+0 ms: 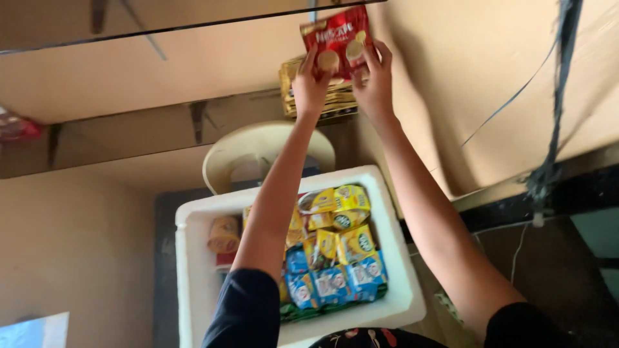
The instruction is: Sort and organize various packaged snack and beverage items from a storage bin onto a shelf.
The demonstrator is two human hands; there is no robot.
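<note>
A red sachet strip [336, 38] with white lettering and pale cup motifs is held up near the top centre, pinched at its lower edge between the left hand [311, 84] and the right hand [375, 80]. Directly behind and below it, a stack of gold-yellow sachet strips [335, 100] is seen on a shelf. Below, an open white foam box [396, 258] is filled with small packets: yellow packets with green round marks [345, 222] in the upper part, blue packets [335, 280] in a row nearer the viewer, and green packet edges at the front wall. An orange-yellow packet [224, 233] lies apart at the box's left side. A red wrapper [16, 127] is partly seen at the far left edge.
</note>
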